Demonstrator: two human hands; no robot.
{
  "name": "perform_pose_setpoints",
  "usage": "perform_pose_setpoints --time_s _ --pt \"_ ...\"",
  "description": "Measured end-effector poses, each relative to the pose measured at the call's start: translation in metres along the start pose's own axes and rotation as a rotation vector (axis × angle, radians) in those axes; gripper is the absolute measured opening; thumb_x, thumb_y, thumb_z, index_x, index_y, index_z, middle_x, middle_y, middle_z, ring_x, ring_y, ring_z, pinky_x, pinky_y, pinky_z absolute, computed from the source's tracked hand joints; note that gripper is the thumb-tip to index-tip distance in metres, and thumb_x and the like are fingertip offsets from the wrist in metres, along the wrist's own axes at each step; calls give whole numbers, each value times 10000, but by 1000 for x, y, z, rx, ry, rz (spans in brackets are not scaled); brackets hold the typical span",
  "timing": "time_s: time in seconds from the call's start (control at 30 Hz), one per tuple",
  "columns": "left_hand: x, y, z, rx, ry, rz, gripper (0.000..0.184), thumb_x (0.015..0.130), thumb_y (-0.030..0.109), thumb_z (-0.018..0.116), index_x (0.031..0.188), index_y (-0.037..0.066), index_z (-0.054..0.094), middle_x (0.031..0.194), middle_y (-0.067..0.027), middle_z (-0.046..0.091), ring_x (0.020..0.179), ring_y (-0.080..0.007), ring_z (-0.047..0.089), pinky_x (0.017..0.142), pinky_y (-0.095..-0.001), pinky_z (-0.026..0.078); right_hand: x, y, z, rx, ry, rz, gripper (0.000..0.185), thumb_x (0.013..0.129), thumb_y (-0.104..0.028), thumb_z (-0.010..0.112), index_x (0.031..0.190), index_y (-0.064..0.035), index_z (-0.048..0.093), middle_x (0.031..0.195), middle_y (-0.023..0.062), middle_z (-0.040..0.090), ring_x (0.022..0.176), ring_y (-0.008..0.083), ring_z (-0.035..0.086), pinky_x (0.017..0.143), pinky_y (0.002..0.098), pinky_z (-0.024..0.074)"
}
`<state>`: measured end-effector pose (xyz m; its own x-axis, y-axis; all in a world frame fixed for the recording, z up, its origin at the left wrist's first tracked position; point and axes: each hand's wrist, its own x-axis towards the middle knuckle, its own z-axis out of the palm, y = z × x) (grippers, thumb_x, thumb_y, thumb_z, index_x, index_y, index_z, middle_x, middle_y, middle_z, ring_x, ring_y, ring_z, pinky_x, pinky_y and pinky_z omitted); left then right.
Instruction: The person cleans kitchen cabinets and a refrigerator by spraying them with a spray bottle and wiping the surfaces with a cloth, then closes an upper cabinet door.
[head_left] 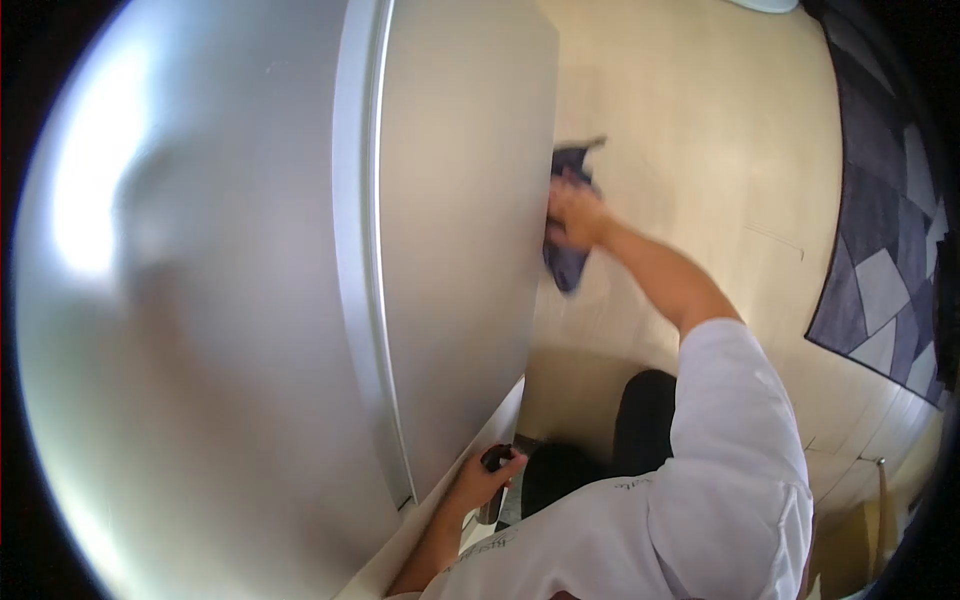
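My right hand (577, 212) is closed on a dark cloth (568, 272), with the arm stretched out along the right edge of a silver refrigerator door (465, 230). The cloth spreads out above and below the fingers and seems to lie against the door's front, though the contact itself is hidden. Low down by the door's bottom corner, my left hand (490, 478) is wrapped round a dark spray bottle (490, 510). Its black top shows between thumb and fingers, while part of the body is covered by the hand.
Another large silver door panel (240, 330) fills the left side, divided from the first by a pale vertical strip (362, 250). Light wood-look flooring (700, 130) stretches to the right. A patchwork rug (880, 240) in grey and black lies at the far right.
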<state>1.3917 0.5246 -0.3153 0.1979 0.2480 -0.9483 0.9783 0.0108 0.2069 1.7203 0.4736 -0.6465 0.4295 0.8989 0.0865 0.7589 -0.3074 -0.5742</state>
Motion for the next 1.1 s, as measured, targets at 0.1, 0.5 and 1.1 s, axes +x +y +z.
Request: perform_pose_setpoints --time_s 0.1,0.5,1.1 --pt "8 -1 -2 -24 -15 -76 249 856 306 679 891 66 622 737 9 592 583 -83 531 538 -246 425 76 82 -63 -474 -98 261 663 898 -517 386 1401 -86 362 1457 107 347 1373 270 258 1138 480 123" --pt "17 -7 -2 -146 -41 -61 279 806 317 732 922 87 627 733 10 584 580 -94 532 538 -255 418 -103 138 -115 -714 239 1023 628 888 -404 407 1395 -36 363 1506 167 235 1401 340 171 1112 537 132" --pt "-134 -77 4 153 223 642 304 780 376 734 869 95 659 693 5 594 570 -92 544 571 -282 445 -526 -42 3 -53 -759 769 286 717 -160 552 929 -53 713 1058 213 641 993 361 617 872 436 470"
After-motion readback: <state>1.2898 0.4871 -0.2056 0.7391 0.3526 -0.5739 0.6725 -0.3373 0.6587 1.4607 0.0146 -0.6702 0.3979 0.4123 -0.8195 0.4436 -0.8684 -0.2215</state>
